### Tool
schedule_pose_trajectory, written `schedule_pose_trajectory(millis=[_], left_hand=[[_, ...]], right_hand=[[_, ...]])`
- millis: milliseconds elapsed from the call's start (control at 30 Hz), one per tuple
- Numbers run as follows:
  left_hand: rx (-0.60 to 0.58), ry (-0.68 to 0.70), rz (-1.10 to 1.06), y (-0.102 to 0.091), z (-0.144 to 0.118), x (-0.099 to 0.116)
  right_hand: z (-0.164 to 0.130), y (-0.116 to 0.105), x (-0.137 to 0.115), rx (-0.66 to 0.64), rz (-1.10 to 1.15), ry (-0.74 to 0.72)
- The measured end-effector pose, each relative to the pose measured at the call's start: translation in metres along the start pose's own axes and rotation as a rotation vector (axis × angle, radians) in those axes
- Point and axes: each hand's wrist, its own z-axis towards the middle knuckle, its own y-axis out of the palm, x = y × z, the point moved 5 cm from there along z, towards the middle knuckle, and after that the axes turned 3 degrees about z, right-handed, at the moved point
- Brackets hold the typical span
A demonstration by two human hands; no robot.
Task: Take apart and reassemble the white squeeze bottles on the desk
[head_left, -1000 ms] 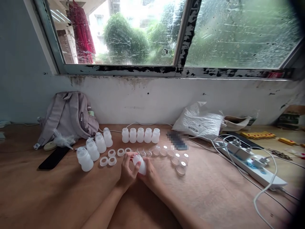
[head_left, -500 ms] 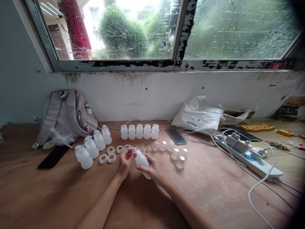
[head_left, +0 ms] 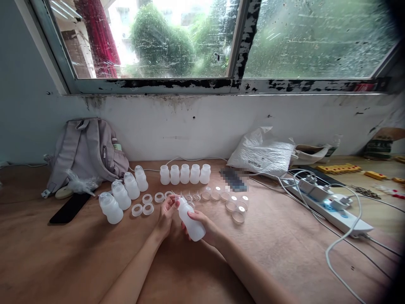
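Note:
A frosted white baby bottle (head_left: 195, 230) is held tilted above the table, its top toward the upper left and its base toward the lower right. My right hand (head_left: 207, 227) is closed round the body, thumb along the upper side. At the bottle's top end, the fingers of my left hand (head_left: 167, 212) pinch the clear nipple and collar, partly hiding them. Just behind my hands lie several clear nipples (head_left: 196, 196). White collar rings (head_left: 148, 209) lie to the left, and clear dome caps (head_left: 238, 217) to the right.
Bottles with tops fitted (head_left: 131, 185) stand in a slanting row at the left; topless bottles (head_left: 185, 174) line the back. A backpack (head_left: 85, 147), black phone (head_left: 70, 209), plastic parcel (head_left: 262, 152) and power strip (head_left: 357, 228) with loose cables surround the work area.
My right hand has shifted its grip on the bottle, exposing more of the body. The bottle's base has swung slightly right. My left hand stays at the top end.

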Motion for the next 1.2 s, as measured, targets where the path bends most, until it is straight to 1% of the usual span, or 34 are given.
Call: schedule_pose_trajectory(millis=[133,200,233,300,367,500,567,700,833,933,1000,1033,1067,1133,1200], left_hand=[[-0.026,-0.031,0.006,0.002,0.000,0.000],[-0.008,-0.015,0.043,-0.001,0.002,-0.001],[0.018,-0.003,0.068,-0.003,0.003,-0.002],[0.088,0.014,0.120,-0.008,0.005,-0.004],[0.142,0.003,0.163,-0.011,0.006,-0.008],[0.147,-0.084,0.232,-0.012,0.006,-0.018],[0.144,-0.108,0.257,-0.012,0.005,-0.023],[0.207,-0.115,0.311,-0.015,0.001,-0.030],[0.241,-0.095,0.424,-0.019,0.001,-0.030],[0.257,-0.093,0.527,-0.022,0.001,-0.028],[0.283,-0.098,0.578,-0.022,0.000,-0.027],[0.290,-0.098,0.595,-0.022,0.000,-0.026],[0.290,-0.093,0.610,-0.021,-0.001,-0.025],[0.276,-0.070,0.628,-0.017,-0.003,-0.021],[0.250,-0.034,0.580,-0.011,-0.004,-0.016]], right_hand=[[-0.002,-0.001,-0.004,0.042,-0.081,0.014],[-0.002,-0.001,-0.005,0.068,-0.144,0.019],[-0.002,-0.003,-0.006,0.101,-0.204,-0.002],[0.000,-0.007,-0.008,0.196,-0.385,-0.074],[0.000,-0.010,-0.011,0.292,-0.612,-0.183],[-0.004,-0.009,-0.014,0.425,-1.080,-0.449],[-0.006,-0.008,-0.012,0.486,-1.279,-0.546],[-0.007,-0.006,-0.010,0.548,-1.524,-0.655],[-0.009,-0.001,-0.011,0.546,-1.658,-0.680],[-0.010,0.004,-0.010,0.539,-1.711,-0.672],[-0.010,0.003,-0.009,0.544,-1.679,-0.657],[-0.010,0.002,-0.008,0.552,-1.626,-0.642],[-0.009,-0.001,-0.008,0.551,-1.543,-0.619],[-0.008,-0.008,-0.009,0.511,-1.281,-0.532],[-0.004,-0.015,-0.008,0.406,-0.925,-0.369]])
